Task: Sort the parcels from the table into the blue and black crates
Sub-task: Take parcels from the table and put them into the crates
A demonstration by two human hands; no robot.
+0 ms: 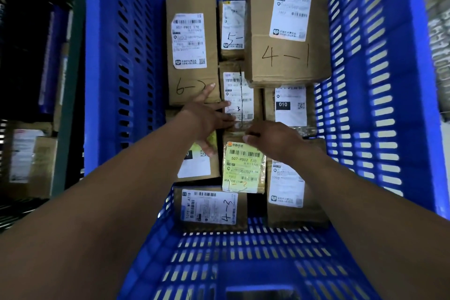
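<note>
Both hands are down inside the blue crate point(109, 80), working at the yellow-labelled parcel point(243, 168) near its middle. The right hand point(272, 140) curls over that parcel's far edge, thumb and fingers pinching it, apparently to seat it among its neighbours. Just left of the parcel, the left hand point(209, 119) lies flat, fingers spread wide, pressing on the box marked 6-2 point(192, 51) and the small parcel point(239, 95) beyond, likely holding them back to keep the slot open. Further beyond, to the right, the box marked 4-1 point(287, 31) lies stacked on others
</note>
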